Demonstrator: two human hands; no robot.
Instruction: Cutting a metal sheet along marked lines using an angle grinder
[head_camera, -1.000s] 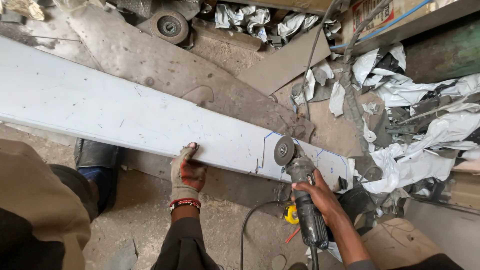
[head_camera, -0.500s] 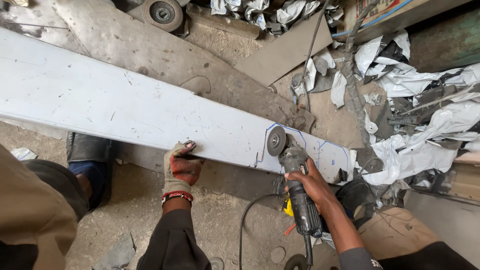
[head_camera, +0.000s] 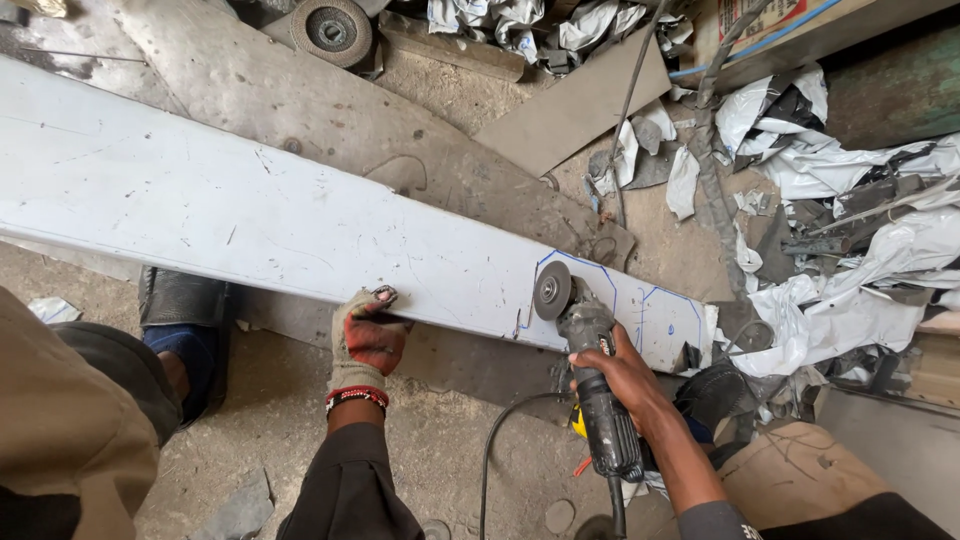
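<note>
Your gloved left hand (head_camera: 366, 340) is pressing down on the near edge of the long white sheet (head_camera: 250, 215) lying on the ground. It looks stiff, thin, sharp-edged. Your right hand (head_camera: 628, 378) is wrapping tight around the heavy grinder (head_camera: 590, 385).

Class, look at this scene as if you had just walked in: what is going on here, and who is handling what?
A person crouches over a long white metal sheet lying on the dusty ground. The gloved left hand presses on the sheet's near edge. The bare right hand grips an angle grinder, its disc at the near edge beside blue marked lines. A spare grinding disc and crumpled scraps lie around.
</note>
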